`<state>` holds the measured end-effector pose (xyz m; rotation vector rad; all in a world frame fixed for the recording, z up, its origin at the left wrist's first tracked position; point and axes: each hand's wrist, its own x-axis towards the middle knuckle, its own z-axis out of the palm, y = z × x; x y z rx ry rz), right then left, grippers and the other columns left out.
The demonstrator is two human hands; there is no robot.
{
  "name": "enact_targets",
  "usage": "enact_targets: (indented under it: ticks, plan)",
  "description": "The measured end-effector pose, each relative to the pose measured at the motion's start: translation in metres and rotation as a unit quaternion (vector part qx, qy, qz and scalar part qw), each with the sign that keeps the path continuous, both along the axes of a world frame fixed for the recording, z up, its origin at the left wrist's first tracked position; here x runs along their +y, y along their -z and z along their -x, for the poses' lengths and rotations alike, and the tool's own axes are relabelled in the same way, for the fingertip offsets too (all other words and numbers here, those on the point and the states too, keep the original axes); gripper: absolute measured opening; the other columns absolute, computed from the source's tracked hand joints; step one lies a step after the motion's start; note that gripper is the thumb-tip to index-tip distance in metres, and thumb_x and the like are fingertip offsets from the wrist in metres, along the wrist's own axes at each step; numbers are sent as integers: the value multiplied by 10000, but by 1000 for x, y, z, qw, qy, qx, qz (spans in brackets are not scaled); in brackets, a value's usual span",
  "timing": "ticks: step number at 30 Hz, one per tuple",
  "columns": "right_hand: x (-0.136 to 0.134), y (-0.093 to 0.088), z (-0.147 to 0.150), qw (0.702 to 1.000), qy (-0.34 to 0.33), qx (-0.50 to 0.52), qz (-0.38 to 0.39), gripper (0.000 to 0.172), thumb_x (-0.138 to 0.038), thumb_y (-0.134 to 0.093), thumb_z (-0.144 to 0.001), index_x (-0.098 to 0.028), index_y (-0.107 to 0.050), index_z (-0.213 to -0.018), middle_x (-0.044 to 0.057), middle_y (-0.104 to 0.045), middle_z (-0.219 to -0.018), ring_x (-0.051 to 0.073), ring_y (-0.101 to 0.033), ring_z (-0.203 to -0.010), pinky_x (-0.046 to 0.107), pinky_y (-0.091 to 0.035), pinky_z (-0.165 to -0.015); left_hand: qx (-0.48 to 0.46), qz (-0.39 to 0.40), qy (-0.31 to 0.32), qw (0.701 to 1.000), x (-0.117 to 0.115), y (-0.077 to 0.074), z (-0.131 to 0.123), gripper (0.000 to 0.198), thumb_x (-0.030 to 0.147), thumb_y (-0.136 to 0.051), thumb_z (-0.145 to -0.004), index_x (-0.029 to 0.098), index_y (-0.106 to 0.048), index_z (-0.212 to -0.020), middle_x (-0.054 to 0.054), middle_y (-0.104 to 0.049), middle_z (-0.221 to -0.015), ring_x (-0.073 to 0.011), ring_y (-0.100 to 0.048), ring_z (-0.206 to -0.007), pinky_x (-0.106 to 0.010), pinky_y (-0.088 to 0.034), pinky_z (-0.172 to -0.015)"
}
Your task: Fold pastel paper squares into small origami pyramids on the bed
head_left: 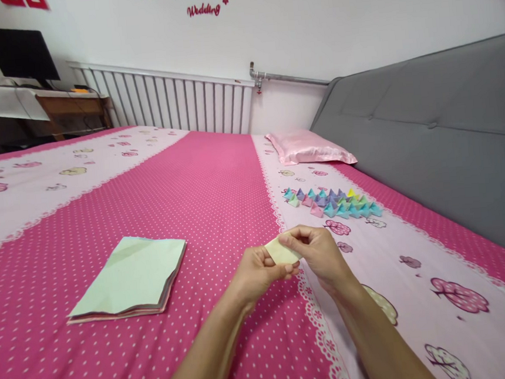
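Paper (279, 252) pinched btwn fingers of L hand (259, 269) & R hand (318, 250), prob. mid-fold, so next move likely needs steady L hold, firm R press.

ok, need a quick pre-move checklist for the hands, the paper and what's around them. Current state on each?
1. Left hand gripping the yellow paper: ok, thumb and fingers on it.
2. Right hand on the same piece: ok, thumb over its upper part.
3. Creases on that piece lined up: cannot tell, fingers cover part of it.
4. Paper stack clear of both hands: ok, lying apart on the bed, to the left.
5. Stack edges neat: not ok, near edge is wavy.
6. Folded paper pieces clear of hands: ok, grouped beyond the right hand.
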<state>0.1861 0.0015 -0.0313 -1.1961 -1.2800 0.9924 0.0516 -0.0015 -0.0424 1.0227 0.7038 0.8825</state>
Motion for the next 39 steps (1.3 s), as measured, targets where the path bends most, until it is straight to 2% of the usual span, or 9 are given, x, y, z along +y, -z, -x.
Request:
enact_targets:
  ticks: [5,10,17,20,23,26,29,33,39]
  plan:
    - [0,-2,1,999,-31,28,12,232,-349,-701,-659,-137,-661,-743,13,-622,-641,102,-542,-553,221,-430,-504,-21,8,-14,1000,3,5,1,271,180,-767,-576,85,-688,-817,-57,-691,-677,-97,-621,-623,-181,-458,-621]
    - [0,-1,1,996,-57,68,32,446,-295,-774,-560,-157,-597,-945,-22,-616,-641,122,-591,-569,253,-488,-559,-39,16,-82,996,9,9,3,308,187,-773,-573,64,-671,-837,-83,-695,-711,-124,-639,-658,-212,-486,-668]
    - [1,-1,-2,998,-28,49,-9,337,-266,-760,-591,-189,-542,-836,-76,-553,-503,89,-528,-484,207,-417,-511,-43,3,-46,998,8,6,7,358,242,-776,-593,96,-673,-903,-91,-700,-806,-140,-643,-732,-250,-479,-747]
    - [2,-2,-4,998,-47,28,-26,217,-278,-742,-616,-177,-590,-734,-64,-541,-532,71,-490,-498,199,-391,-508,-26,-18,-48,998,9,2,13,334,322,-741,-643,124,-681,-905,-78,-696,-828,-111,-620,-702,-236,-461,-733]
    - [1,-3,-8,997,-70,-3,-22,160,-292,-723,-642,-176,-651,-727,-24,-602,-629,91,-538,-589,230,-429,-586,10,-3,-62,998,10,-1,19,311,408,-676,-697,127,-693,-830,-73,-688,-764,-106,-604,-658,-225,-450,-672]
    - [0,-3,-11,992,-120,-34,-3,175,-305,-696,-678,-181,-687,-801,24,-660,-762,134,-593,-717,289,-467,-695,39,-1,-64,997,9,-4,21,307,407,-676,-691,109,-697,-760,-72,-669,-692,-113,-584,-612,-227,-435,-620]
    - [-2,-4,-12,983,-164,-82,-10,244,-296,-688,-692,-186,-691,-909,40,-663,-816,143,-594,-726,319,-481,-714,55,1,-89,995,9,-3,20,292,387,-687,-678,99,-697,-721,-66,-649,-636,-110,-553,-565,-229,-413,-588]
    - [-1,-7,-14,968,-182,-165,-60,350,-250,-738,-645,-227,-682,-989,42,-651,-897,152,-577,-778,338,-472,-761,48,25,-116,992,11,1,19,252,350,-670,-689,99,-694,-703,-70,-651,-630,-110,-544,-545,-229,-404,-569]
    - [1,-6,-14,958,-188,-194,-97,278,-199,-696,-694,-269,-690,-963,25,-626,-938,146,-571,-822,310,-466,-741,21,69,-140,988,13,2,18,208,296,-668,-688,89,-684,-699,-67,-641,-640,-113,-556,-560,-228,-419,-571]
